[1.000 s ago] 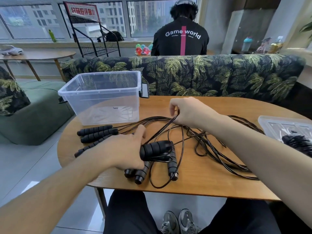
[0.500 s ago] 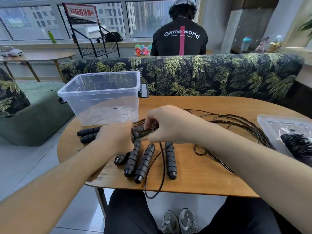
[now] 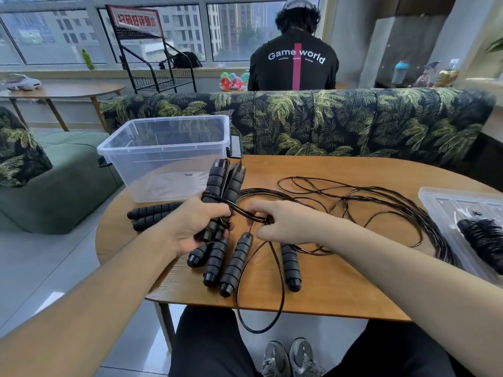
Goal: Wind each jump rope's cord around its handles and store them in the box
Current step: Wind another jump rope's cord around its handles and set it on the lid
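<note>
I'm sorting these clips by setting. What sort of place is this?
Probably a lounge or break area in a high-rise building: a leaf-print sofa behind the wooden table, and big windows facing tower blocks.

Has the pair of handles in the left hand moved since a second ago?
Yes. The left hand has lifted the handles off the table; they now stand upright before the clear box.
</note>
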A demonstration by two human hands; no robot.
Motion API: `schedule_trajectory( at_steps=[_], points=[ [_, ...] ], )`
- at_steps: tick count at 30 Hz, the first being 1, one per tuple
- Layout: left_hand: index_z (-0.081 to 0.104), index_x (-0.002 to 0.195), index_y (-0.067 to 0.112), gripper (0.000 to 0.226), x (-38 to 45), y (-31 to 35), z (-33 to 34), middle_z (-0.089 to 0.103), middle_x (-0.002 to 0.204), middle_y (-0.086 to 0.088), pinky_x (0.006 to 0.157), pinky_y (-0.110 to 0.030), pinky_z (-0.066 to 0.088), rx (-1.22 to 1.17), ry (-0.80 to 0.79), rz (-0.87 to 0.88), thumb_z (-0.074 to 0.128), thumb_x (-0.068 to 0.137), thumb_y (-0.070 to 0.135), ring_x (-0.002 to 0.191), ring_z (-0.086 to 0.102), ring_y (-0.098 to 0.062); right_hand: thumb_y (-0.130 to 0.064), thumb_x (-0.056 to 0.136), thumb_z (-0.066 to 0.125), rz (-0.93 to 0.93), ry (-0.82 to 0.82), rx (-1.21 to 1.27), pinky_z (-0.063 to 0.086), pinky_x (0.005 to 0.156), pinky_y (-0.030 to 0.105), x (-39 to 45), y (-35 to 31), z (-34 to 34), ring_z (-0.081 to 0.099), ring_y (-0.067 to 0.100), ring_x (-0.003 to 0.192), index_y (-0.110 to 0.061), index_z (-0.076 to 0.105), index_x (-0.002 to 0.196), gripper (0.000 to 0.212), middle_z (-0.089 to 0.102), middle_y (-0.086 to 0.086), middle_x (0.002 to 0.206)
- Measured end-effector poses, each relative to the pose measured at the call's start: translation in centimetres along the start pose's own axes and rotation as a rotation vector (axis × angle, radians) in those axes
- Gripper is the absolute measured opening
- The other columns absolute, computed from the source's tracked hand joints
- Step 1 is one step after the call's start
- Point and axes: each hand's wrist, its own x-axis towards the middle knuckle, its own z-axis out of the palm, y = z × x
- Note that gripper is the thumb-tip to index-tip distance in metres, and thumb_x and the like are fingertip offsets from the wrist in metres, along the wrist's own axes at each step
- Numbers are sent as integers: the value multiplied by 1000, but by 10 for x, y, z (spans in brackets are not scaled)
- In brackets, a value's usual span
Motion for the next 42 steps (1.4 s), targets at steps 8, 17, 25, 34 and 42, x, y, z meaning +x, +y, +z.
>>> schedule_trajectory(
  at_steps=[8,17,25,34,42],
  points=[
    [59,113,-2,35,-18,-3,-3,60,79,-19,62,-30,55,-84,-372,66,68,79,4,67,61,-22,-50,79,42,-47,66,-110,46,79,34,2,1,11,51,18,92,-36,56,121,46,53,-11,97],
    [58,106,2,24,-2,-7,-2,61,87,-14,51,-26,48,-367,-8,145,64,86,13,64,58,-21,-60,74,64,-16,551,-42,13,119,64,6,1,29,8,18,152,-37,16,152,94,17,-9,160],
    [59,93,3,10,-6,-1,-10,64,67,-9,58,-24,49,-615,112,149,52,97,10,67,55,-20,-51,68,88,60,569,471,52,97,39,6,-3,54,50,10,125,-49,-12,152,131,-3,-18,165],
    [56,92,6,8,-12,1,-23,61,74,-9,70,-24,43,-762,147,131,51,97,9,72,54,-18,-43,104,47,-74,303,454,47,58,31,7,0,55,55,11,56,-29,63,100,22,58,-5,65],
    [55,89,8,11,-10,0,-45,59,78,-8,62,-24,45,-745,221,163,50,98,11,73,52,-17,-52,106,25,-51,229,-79,44,76,32,-4,47,27,60,9,85,-37,57,94,37,66,-10,90]
  ],
)
